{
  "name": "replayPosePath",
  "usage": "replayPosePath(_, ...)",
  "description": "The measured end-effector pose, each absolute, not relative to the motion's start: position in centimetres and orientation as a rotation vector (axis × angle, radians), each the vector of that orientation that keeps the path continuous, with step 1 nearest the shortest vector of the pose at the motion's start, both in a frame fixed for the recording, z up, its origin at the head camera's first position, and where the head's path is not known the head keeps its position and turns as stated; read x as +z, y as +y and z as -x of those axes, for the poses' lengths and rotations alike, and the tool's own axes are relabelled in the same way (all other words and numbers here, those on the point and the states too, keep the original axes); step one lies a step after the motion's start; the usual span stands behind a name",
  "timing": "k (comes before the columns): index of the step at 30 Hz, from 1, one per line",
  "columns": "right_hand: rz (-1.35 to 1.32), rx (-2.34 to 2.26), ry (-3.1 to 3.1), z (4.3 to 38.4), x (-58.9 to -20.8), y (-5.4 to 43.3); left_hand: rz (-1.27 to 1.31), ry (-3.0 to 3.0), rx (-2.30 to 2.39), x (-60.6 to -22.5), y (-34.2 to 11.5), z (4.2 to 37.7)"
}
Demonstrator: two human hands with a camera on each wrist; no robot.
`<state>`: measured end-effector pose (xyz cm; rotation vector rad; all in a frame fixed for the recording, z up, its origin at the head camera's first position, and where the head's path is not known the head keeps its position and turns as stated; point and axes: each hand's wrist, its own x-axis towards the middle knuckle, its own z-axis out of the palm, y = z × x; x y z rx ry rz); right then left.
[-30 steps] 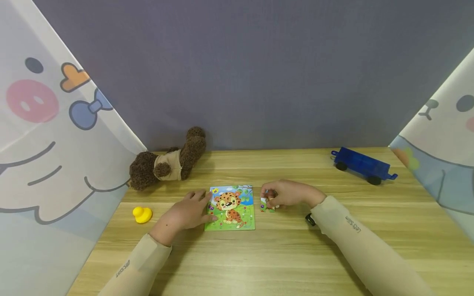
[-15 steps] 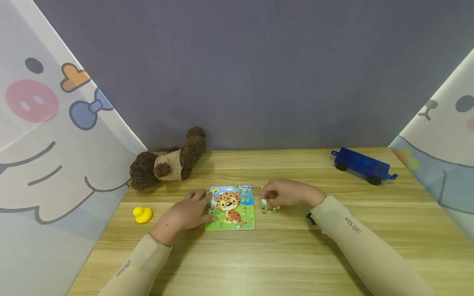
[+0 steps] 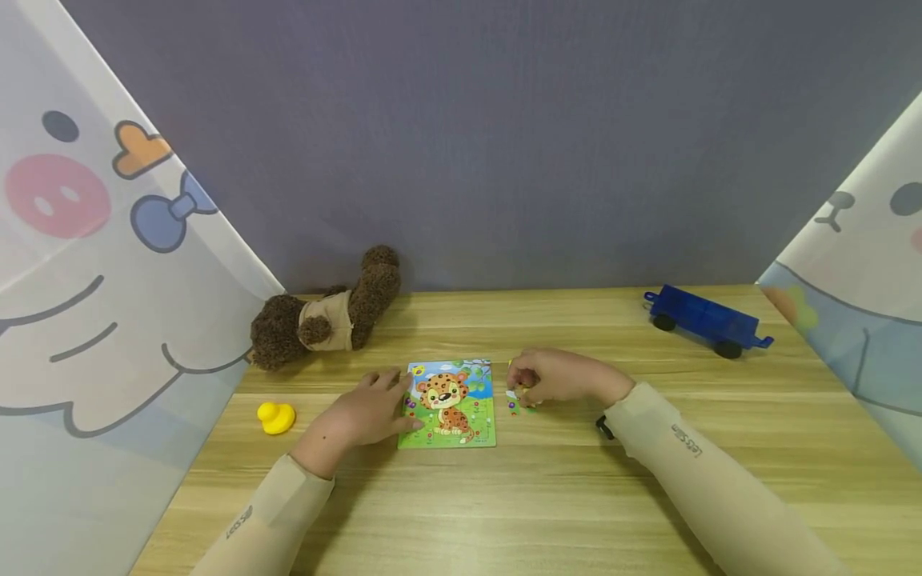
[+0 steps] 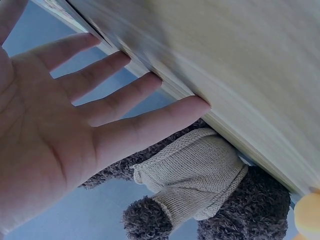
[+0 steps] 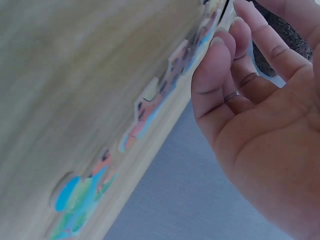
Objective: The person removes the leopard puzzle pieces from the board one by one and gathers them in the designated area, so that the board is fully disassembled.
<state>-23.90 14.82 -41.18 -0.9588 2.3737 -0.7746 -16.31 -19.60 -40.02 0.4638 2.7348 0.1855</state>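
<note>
A square jigsaw board (image 3: 471,404) with a cartoon leopard on green grass lies on the table. My left hand (image 3: 370,408) rests at the board's left side with its fingers spread; the thumb overlaps the lower left of the picture. To the right of the board, my right hand (image 3: 555,376) bends its fingers and thumb down over several small jigsaw pieces, pinching a jigsaw piece (image 3: 528,390) that the fingers partly hide. Loose jigsaw pieces (image 5: 82,200) lie flat in a row on the wood in the right wrist view, near the fingertips.
Behind the left hand a brown teddy bear (image 3: 327,320) in a beige knit top lies on its side. A yellow rubber duck (image 3: 277,418) sits at the left, and a blue toy trailer (image 3: 706,316) stands at the back right. A grey panel (image 3: 490,144) borders the table's far edge.
The right hand has shifted slightly and its fingers have moved the jigsaw pieces beneath them. The left hand and the board stay in place.
</note>
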Motion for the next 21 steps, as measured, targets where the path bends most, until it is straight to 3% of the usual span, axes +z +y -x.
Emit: replayPosePath(21, 0.963, -0.907, 2.346, 24.4, -40.3, 12.6, -0.452, 2.733, 0.206, -40.1, -19.6, 16.4)
